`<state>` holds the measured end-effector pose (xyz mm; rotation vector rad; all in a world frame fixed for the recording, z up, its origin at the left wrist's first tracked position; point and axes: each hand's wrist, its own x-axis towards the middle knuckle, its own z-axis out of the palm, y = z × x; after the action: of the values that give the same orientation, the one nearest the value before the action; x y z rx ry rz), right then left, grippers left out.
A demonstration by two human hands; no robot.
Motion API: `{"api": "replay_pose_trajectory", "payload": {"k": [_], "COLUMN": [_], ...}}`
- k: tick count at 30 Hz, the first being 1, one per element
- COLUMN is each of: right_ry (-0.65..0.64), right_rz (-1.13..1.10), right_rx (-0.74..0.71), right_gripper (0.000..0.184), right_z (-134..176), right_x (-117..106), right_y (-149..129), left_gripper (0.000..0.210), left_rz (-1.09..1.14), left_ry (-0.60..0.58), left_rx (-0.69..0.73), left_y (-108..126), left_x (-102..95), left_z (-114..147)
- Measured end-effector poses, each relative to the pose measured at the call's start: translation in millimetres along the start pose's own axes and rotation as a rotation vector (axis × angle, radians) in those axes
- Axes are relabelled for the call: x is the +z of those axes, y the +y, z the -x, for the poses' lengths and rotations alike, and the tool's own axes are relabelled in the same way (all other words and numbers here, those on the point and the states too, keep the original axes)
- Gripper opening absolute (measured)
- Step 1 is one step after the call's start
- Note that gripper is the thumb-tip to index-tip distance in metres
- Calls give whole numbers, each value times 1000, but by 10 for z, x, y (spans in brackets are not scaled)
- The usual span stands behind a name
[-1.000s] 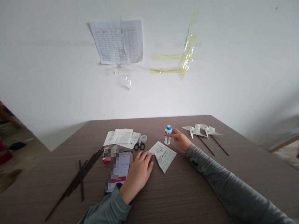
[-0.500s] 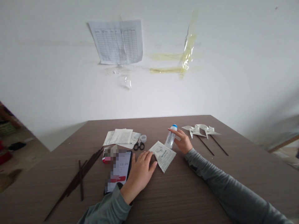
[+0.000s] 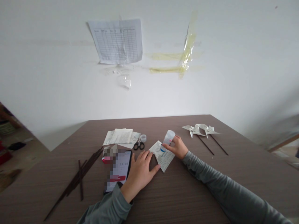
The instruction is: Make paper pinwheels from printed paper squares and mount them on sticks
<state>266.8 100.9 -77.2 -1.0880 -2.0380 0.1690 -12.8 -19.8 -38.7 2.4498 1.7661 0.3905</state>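
My right hand (image 3: 178, 147) grips a clear bottle (image 3: 168, 138) with a blue tip, probably glue. The bottle is tilted upside down, its blue end low over a printed sheet of paper (image 3: 164, 160) with folded or cut edges. Fingers apart, my left hand (image 3: 141, 172) lies flat beside that paper, its fingertips at the paper's left corner. Under and left of my left wrist is a phone (image 3: 121, 169) with a lit screen. Black-handled scissors (image 3: 139, 145) and a small clear cap or tape roll (image 3: 143, 138) sit just beyond my left fingers.
Two paper pinwheels (image 3: 192, 130) on dark sticks lie at the right rear. More printed paper sheets (image 3: 122, 136) are stacked at the left rear. A bundle of dark sticks (image 3: 78, 175) lies at the left. Behind the table (image 3: 182, 199) stands a wall with a taped sheet (image 3: 116, 42).
The bottle has been lifted from the table by my right hand, turned upside down and brought left over the paper. My left hand stays nearly still, its thumb slightly further out.
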Motion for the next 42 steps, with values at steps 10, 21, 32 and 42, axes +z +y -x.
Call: {"api": "replay_pose_trajectory", "payload": {"k": [10, 21, 32, 42], "right_ry": [-30, -95, -125, -133], "right_rz": [-8, 53, 67, 60], "right_rx": [102, 37, 20, 34], "right_gripper": [50, 47, 44, 44], "right_z": [7, 9, -6, 3], "right_x": [132, 83, 55, 48], "right_y": [-81, -163, -222, -230], "left_gripper": [55, 60, 60, 59], "left_rz": [-34, -4, 2, -6], "left_ry": [-41, -59, -90, -76], "left_rx": [14, 7, -22, -9], "left_y": [18, 27, 124, 86], "left_x": [-14, -58, -148, -119], "left_z": [-19, -16, -15, -18]}}
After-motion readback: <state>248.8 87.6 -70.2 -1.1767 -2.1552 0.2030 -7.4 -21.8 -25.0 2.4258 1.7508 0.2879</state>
